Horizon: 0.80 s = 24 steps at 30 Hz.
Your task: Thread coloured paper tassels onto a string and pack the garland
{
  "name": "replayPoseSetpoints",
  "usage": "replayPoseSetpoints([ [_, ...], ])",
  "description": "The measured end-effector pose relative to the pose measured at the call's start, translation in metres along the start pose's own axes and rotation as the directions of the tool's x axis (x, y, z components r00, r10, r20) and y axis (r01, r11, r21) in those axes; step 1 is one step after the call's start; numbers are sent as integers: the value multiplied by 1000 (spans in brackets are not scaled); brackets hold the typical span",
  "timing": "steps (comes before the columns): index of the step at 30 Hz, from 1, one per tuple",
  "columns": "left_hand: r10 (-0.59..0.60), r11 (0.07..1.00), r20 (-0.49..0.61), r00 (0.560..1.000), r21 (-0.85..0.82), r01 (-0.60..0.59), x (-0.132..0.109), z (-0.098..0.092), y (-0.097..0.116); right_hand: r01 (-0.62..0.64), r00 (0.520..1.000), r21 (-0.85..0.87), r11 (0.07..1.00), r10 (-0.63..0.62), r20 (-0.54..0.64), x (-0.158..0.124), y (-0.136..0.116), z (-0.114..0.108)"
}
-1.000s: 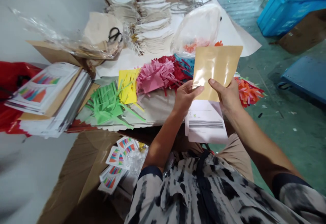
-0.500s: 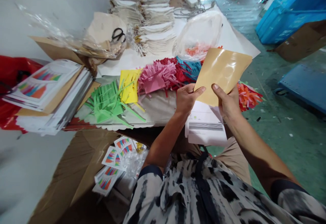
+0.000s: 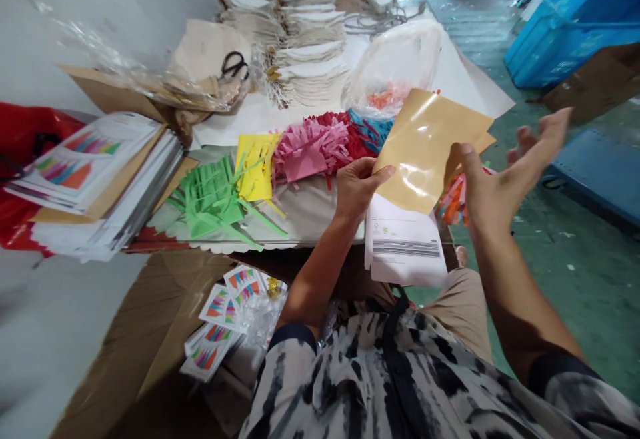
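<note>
Handling step, mid-right of frame: left hand (image 3: 357,189) pinching brown sheet (image 3: 430,136) — right hand (image 3: 495,192) splayed, empty. Next move probably wants a steady pinch.

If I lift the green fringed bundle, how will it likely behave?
The green fringed bundle is probably light, with thin, paper-like strips. Its sprawling ends would likely flop, and may snag the yellow bundle they overlap.

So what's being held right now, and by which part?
The left hand pinches the glossy tan paper by its lower left corner; the right hand is spread open, gripping nothing.
</note>
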<state>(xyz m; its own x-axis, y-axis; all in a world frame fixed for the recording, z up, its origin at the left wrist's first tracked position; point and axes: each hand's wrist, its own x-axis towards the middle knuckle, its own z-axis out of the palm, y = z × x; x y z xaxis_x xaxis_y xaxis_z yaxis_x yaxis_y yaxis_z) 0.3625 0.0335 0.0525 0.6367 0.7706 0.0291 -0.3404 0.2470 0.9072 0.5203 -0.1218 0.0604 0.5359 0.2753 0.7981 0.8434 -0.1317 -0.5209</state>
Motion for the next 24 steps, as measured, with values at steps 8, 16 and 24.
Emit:
replayPoseSetpoints([
  [8, 35, 961, 229, 973, 258, -95, -3, -7, 15, 469, 773, 11, 883, -417, 478, 31, -40, 3],
  [16, -9, 988, 151, 989, 157, -15, -1, -14, 23, -154, 777, 129, 980, 39, 628, 51, -21, -6],
  [24, -63, 998, 134, 989, 25, 60, 6, -21, 15, -740, 608, 305, 600, 404, 683, 46, -3, -5],
])
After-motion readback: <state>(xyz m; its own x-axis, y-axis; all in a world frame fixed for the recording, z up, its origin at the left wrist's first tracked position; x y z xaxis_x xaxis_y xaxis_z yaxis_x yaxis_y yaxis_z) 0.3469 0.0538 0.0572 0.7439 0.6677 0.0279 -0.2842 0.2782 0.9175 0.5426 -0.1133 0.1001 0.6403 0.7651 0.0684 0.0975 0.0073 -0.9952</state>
